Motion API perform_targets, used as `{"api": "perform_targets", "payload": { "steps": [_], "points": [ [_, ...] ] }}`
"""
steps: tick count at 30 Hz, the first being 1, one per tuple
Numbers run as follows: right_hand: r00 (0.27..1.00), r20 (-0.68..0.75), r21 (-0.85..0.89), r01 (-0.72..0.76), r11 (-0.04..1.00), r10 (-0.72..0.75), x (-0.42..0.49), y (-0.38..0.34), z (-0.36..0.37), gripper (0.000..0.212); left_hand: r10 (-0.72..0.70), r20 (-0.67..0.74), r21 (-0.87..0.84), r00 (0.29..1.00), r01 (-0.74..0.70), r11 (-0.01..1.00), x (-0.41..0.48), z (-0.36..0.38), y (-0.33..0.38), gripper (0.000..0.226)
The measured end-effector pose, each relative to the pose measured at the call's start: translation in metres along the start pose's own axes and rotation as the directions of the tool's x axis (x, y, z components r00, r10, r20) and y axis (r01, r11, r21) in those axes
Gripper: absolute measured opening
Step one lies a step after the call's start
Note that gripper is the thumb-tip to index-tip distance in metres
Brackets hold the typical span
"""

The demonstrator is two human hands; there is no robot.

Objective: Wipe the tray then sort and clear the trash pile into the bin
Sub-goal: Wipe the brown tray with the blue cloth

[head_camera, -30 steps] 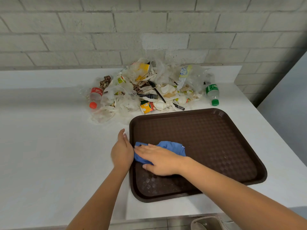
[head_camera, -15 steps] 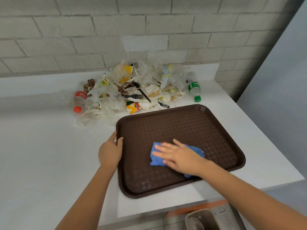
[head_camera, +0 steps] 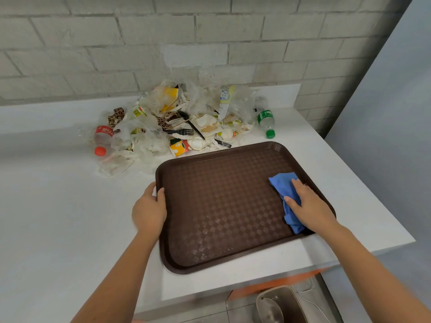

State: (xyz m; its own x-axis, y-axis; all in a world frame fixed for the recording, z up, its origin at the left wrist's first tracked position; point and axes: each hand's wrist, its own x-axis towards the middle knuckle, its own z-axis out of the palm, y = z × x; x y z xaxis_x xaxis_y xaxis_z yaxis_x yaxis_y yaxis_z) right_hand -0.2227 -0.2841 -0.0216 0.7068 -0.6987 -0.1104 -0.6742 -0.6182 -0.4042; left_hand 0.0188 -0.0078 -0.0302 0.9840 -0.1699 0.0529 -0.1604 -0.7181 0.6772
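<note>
Brown tray on counter, trash pile just behind. Left hand grips its left rim; right hand presses flat-fingered on blue cloth inside. Bin cut off at lower edge; red bottle shows partial Coca-Cola script, green bottle label illegible.

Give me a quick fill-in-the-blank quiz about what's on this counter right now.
The right hand presses a ____ cloth on the tray.
The left hand grips the tray's ____ edge.
The bottle left of the trash pile has a ____ cap.
Missing words: blue, left, red.
</note>
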Motion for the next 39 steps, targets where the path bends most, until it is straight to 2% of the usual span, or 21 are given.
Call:
{"api": "perform_targets", "payload": {
  "steps": [4,12,18,20,25,30,35,39],
  "points": [
    [0.997,-0.072,0.009,-0.001,1.0,0.002,-0.008,-0.019,0.011,0.055,-0.006,-0.018,0.007,1.0,0.006,1.0,-0.002,0.001,0.002,0.043],
    [0.995,-0.098,-0.212,-0.011,0.977,-0.01,0.052,-0.075,0.043,0.051,0.015,0.036,0.005,0.999,-0.015,1.0,0.001,0.002,-0.002,0.044],
    [0.989,-0.094,-0.207,-0.128,0.97,0.11,0.105,-0.087,0.037,0.054,0.042,0.071,0.017,0.997,-0.044,0.999,0.004,-0.001,0.0,0.043],
    [0.991,-0.091,-0.207,-0.118,0.971,0.102,0.117,-0.091,0.035,0.055,0.048,0.082,0.026,0.995,-0.05,0.998,0.003,-0.002,0.002,0.043],
    [0.998,0.005,-0.246,0.064,0.967,-0.065,0.129,-0.123,0.042,0.055,0.058,0.092,0.05,0.994,-0.063,0.997,0.004,-0.003,0.003,0.043],
    [0.968,0.092,-0.258,0.248,0.934,-0.231,0.113,-0.168,0.062,0.053,0.058,0.079,0.036,0.995,-0.061,0.997,0.004,-0.002,0.001,0.043],
    [0.873,0.171,-0.206,0.486,0.85,-0.457,0.073,-0.205,0.078,0.054,0.043,0.033,-0.013,0.999,-0.042,0.999,0.004,0.004,-0.004,0.042],
    [0.771,0.24,-0.065,0.619,0.783,-0.59,0.037,-0.208,0.083,0.052,0.04,0.001,-0.055,0.999,-0.04,0.998,0.006,0.007,-0.006,0.04]
  ]
}}
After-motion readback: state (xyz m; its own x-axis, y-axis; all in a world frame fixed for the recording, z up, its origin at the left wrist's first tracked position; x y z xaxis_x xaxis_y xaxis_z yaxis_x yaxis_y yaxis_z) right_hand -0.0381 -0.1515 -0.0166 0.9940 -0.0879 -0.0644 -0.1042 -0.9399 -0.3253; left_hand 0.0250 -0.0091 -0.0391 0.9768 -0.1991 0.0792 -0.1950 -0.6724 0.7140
